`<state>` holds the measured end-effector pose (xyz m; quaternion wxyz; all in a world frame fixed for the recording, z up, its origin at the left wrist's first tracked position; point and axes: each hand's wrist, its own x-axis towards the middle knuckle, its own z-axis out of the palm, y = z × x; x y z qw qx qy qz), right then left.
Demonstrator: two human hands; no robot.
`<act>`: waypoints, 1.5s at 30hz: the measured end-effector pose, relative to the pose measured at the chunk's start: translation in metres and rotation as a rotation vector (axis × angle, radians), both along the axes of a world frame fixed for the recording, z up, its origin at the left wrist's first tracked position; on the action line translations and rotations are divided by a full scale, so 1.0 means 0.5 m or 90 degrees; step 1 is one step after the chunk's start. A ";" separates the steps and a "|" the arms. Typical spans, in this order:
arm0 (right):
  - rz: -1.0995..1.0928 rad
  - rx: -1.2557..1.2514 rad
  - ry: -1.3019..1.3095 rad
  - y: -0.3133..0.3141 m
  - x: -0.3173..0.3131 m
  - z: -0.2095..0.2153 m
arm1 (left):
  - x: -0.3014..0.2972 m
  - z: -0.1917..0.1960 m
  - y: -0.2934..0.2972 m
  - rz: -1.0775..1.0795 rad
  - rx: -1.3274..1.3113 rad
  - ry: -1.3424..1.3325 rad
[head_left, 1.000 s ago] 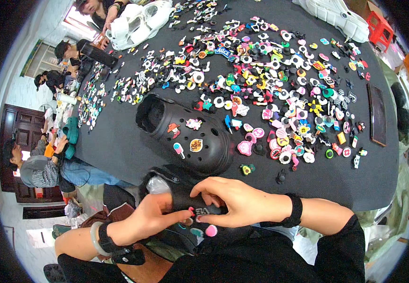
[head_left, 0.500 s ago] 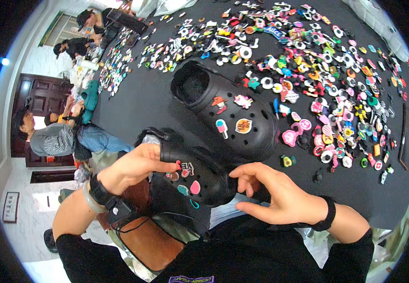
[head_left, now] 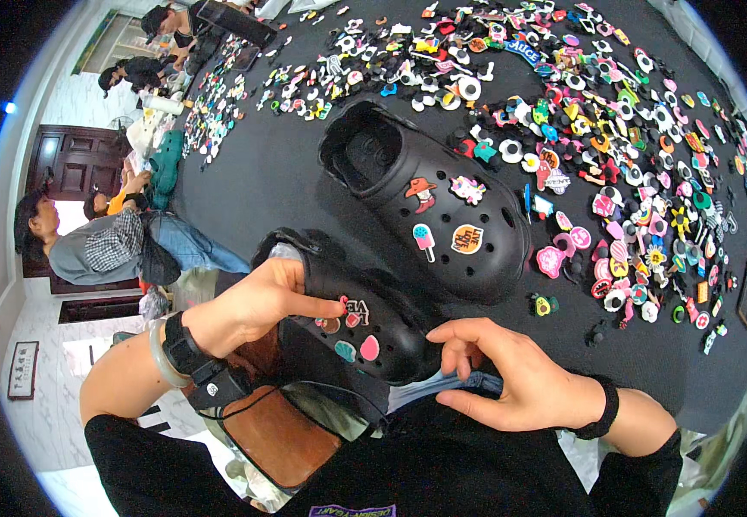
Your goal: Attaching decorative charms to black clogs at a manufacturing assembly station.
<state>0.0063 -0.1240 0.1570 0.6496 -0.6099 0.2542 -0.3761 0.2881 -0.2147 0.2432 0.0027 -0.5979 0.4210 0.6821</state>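
– What's nearest the person?

– A black clog (head_left: 352,323) held just over the lap, at the near edge of the table (head_left: 270,181). The left hand (head_left: 249,302) wraps its heel side, forefinger stretched out and pressing a small charm (head_left: 345,303) on the upper. The right hand (head_left: 511,379) cups the toe end from below, fingers curled against the sole, so both hands are closed on that shoe.

– So which step is this?

– I'd judge a charm is being seated in one of the holes. Three others, a brown, a teal and a pink one, already sit just beside it.

– And next?

– Probably a firm push until the stud pops through, with the right hand bracing underneath. If the shoe tips, the charm could go in crooked.

– Beyond that?

– A second black clog (head_left: 429,202) lies on the table, apart from the hands, with four charms on its upper. Past it and to the right, loose charms (head_left: 615,112) of many colours cover the dark cloth. Far left, other people (head_left: 106,246) sit at the table.
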 end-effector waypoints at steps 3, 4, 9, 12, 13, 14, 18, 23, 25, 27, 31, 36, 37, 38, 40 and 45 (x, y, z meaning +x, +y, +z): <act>0.002 0.011 0.004 0.000 0.002 0.000 | -0.005 0.005 0.008 0.013 -0.017 -0.017; -0.002 0.009 0.005 0.001 0.003 -0.001 | -0.007 0.006 0.011 0.017 -0.018 -0.016; 0.007 -0.002 0.030 -0.002 0.007 -0.008 | 0.002 -0.008 0.021 0.012 -0.094 -0.005; -0.006 -0.007 0.023 -0.001 0.008 -0.009 | 0.009 -0.013 0.019 -0.004 -0.085 0.014; -0.002 -0.010 0.025 0.000 0.009 -0.007 | 0.010 -0.012 0.019 0.000 -0.088 0.016; -0.002 -0.006 0.027 0.001 0.010 -0.006 | 0.010 -0.010 0.019 -0.011 -0.079 0.020; 0.008 -0.006 0.036 0.003 0.010 -0.011 | 0.024 -0.012 0.009 -0.044 -0.053 0.040; -0.006 0.005 0.053 0.004 0.003 -0.016 | 0.024 -0.012 -0.006 -0.111 -0.025 -0.003; -0.019 0.027 0.048 0.005 0.001 -0.018 | 0.024 -0.014 -0.003 -0.096 -0.033 0.030; -0.016 0.030 0.048 0.005 0.001 -0.017 | 0.033 -0.020 -0.001 -0.092 -0.052 0.017; 0.000 0.025 0.031 0.003 0.004 -0.022 | 0.030 -0.006 0.002 -0.113 -0.067 0.013; 0.014 0.030 0.022 0.008 0.007 -0.019 | 0.019 -0.011 -0.002 -0.029 -0.017 0.038; 0.016 0.014 0.005 0.008 0.009 -0.020 | 0.019 -0.007 -0.003 -0.018 0.002 0.040; 0.019 0.014 0.007 0.008 0.009 -0.017 | 0.022 -0.011 -0.005 -0.020 0.008 0.043; 0.017 0.013 0.009 0.008 0.007 -0.014 | 0.021 -0.013 -0.008 -0.031 0.000 0.042; 0.032 0.011 0.031 0.006 0.007 -0.016 | 0.018 -0.009 -0.003 -0.042 -0.023 0.024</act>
